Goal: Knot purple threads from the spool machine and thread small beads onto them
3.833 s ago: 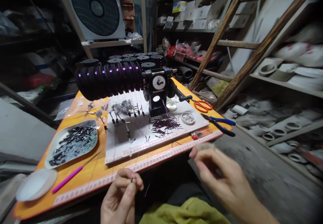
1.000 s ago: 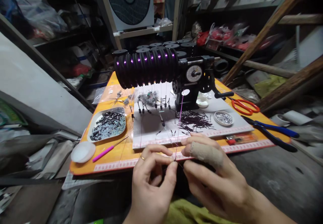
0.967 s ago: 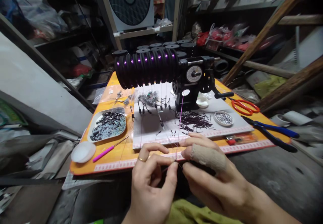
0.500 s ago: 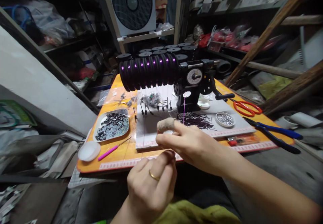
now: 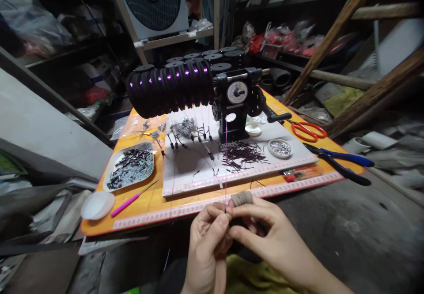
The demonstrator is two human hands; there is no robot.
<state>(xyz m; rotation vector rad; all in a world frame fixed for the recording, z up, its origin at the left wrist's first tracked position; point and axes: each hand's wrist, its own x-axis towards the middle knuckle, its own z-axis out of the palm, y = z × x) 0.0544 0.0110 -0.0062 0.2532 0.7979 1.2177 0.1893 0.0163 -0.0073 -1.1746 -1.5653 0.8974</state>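
My left hand (image 5: 207,239) is closed in front of the table edge, thumb and forefinger pinching the lower end of a taut purple thread (image 5: 226,170). A tiny dark piece shows at the pinch; its kind cannot be made out. Close against it, my right hand (image 5: 270,230) has its fingers curled, the forefinger tip meeting the same spot. A beige wrap (image 5: 242,198) covers one right finger. The thread runs up to a black hand-cranked winder (image 5: 236,93) with a row of black spools (image 5: 170,84). Dark short tubes (image 5: 243,155) lie on the white board (image 5: 185,170).
A tray of small dark and grey parts (image 5: 107,170), a clear cup (image 5: 97,205) and a pink-handled hook tool (image 5: 125,205) are at left. At right are a dish of silvery bits (image 5: 280,148), orange-handled scissors (image 5: 308,131), blue-black pliers (image 5: 344,157) and an orange cutter (image 5: 304,173).
My right hand has come down and toward me, from over the board's front edge to meet my left hand. The left hand has turned, thumb now showing. The view has shifted rightward.
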